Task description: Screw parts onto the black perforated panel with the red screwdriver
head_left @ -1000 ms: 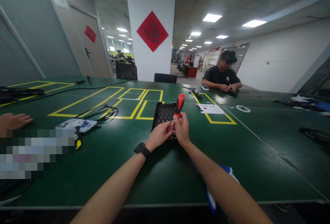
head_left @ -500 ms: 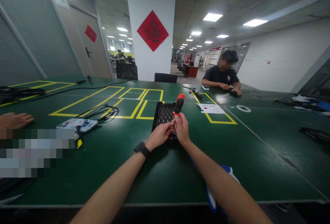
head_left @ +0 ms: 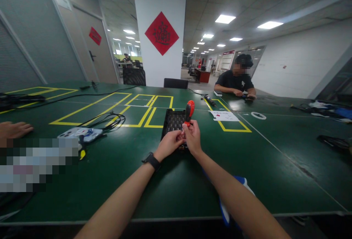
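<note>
A red and black screwdriver (head_left: pixel 189 112) stands nearly upright with its handle on top, and my right hand (head_left: pixel 193 136) is closed around its lower part. Pinched fingers of my left hand (head_left: pixel 172 143) meet the right fingertips over the near end of a black tray (head_left: pixel 173 119). The tray has a grid of small cells and lies on the green table (head_left: pixel 132 180). Whatever the left fingers hold is too small and hidden to make out. The screwdriver's tip is also hidden by the hands.
Left are a phone (head_left: pixel 79 133), black cables (head_left: pixel 114 118) and another person's hand (head_left: pixel 16 130). Beyond the tray to the right lie a paper sheet (head_left: pixel 224 116), a black tool (head_left: pixel 210 101) and a white ring (head_left: pixel 258 116). A person (head_left: pixel 236 81) sits across the table.
The screwdriver has shifted slightly left and tilts a little differently in my right hand. The whole view has moved slightly. The person across the table has moved their hands a little.
</note>
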`<state>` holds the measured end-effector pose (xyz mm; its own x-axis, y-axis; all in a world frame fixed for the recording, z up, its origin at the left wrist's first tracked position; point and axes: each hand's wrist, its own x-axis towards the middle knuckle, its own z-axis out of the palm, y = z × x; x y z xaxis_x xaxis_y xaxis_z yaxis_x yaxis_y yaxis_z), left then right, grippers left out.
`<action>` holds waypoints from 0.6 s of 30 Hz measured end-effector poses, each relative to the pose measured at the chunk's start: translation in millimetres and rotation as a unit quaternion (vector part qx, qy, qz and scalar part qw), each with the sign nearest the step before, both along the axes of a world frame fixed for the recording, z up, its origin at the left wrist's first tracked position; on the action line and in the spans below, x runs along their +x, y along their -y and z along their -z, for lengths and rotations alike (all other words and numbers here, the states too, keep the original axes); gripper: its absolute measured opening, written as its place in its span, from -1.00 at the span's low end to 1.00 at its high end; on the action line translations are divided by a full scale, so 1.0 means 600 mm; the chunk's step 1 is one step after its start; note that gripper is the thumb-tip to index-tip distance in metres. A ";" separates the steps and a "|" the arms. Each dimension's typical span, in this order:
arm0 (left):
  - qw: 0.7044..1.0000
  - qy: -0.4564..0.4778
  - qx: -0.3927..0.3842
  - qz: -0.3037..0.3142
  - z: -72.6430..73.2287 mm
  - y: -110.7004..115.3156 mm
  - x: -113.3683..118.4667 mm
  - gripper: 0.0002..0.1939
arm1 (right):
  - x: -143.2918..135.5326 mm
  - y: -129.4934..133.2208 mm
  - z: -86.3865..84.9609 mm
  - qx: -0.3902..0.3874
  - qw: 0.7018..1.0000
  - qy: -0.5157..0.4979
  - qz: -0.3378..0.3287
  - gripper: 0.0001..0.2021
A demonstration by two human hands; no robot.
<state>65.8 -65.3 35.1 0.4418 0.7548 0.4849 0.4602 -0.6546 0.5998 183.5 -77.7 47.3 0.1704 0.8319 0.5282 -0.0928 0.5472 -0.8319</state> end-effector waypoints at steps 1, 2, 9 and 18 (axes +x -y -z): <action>1.000 0.001 0.001 0.000 0.000 -0.001 0.000 -0.88 | -0.001 0.000 0.000 0.000 1.000 -0.002 -0.002 -0.74; 1.000 0.000 0.005 0.000 0.001 -0.001 0.000 -0.89 | -0.001 0.000 -0.001 0.000 1.000 -0.006 -0.004 -0.74; 0.999 0.004 0.006 0.033 -0.006 0.003 0.000 -0.87 | 0.000 -0.003 0.001 -0.011 1.000 -0.010 -0.006 -0.75; 1.000 0.026 -0.011 0.010 -0.002 0.003 0.000 -0.87 | 0.000 0.002 -0.003 0.012 1.000 0.006 0.019 -0.81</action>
